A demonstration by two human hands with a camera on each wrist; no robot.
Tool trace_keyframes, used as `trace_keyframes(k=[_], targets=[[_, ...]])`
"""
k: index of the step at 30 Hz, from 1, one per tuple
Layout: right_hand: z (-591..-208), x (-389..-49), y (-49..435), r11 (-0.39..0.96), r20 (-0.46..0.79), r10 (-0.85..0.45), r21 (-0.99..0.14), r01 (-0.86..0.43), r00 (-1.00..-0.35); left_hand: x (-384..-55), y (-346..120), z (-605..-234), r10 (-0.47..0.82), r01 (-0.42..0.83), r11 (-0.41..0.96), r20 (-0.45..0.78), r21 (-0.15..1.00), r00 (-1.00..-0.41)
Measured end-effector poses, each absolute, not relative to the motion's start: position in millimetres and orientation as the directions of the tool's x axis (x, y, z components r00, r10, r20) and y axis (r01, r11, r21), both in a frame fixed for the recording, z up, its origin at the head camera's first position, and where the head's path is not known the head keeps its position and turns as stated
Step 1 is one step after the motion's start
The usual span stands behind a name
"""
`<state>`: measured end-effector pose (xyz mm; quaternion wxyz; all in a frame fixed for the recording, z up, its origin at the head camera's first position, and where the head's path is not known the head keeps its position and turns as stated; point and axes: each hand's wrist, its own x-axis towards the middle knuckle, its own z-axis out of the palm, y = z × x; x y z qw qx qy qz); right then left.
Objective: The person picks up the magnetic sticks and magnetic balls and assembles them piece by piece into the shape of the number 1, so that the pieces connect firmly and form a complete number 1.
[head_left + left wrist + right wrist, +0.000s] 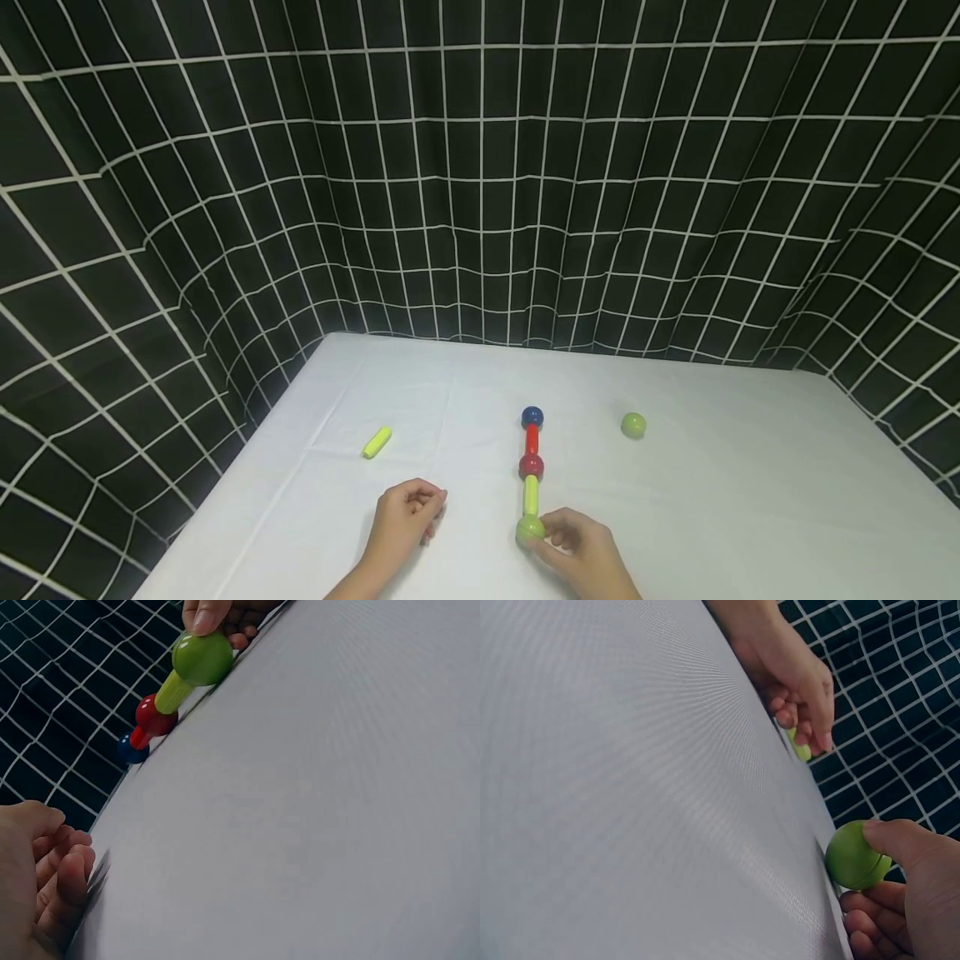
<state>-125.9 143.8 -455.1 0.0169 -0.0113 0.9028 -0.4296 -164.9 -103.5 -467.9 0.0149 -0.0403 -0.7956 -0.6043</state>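
A chain of balls and rods lies on the white cloth: a blue ball (532, 417), a red rod (532, 439), a red ball (531, 466), a yellow-green rod (531, 495) and a green ball (529, 530) at the near end. My right hand (583, 548) pinches that green ball between thumb and fingers; the right wrist view has the ball (855, 855) close against the cloth. Left of the chain, my left hand (405, 521) rests with loosely curled fingers and holds nothing. In the left wrist view its fingers (71, 874) stay apart from the chain.
A loose yellow-green rod (377, 442) lies beyond my left hand. Another green ball (633, 425) sits to the right of the chain. Behind the white-covered table (720, 500) hangs a black curtain (495, 200) with a white grid.
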Motion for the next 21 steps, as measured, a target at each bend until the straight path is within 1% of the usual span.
trace_keyframes(k=[5, 12, 21], targets=[[-455, -126, 144, 0.624, -0.033, -0.035, -0.781, 0.004, -0.999, -166, -115, -468, -0.048, 0.046, 0.273, 0.061, 0.961, -0.997], [-455, -125, 144, 0.62, -0.018, -0.046, -0.784, -0.014, -0.999, -171, -131, -470, -0.125, 0.064, 0.289, 0.104, 0.955, -0.987], [-455, -125, 144, 0.628, -0.018, -0.039, -0.778, -0.011, -0.999, -176, -155, -467, -0.252, 0.04, 0.318, 0.126, 0.947, -0.96]])
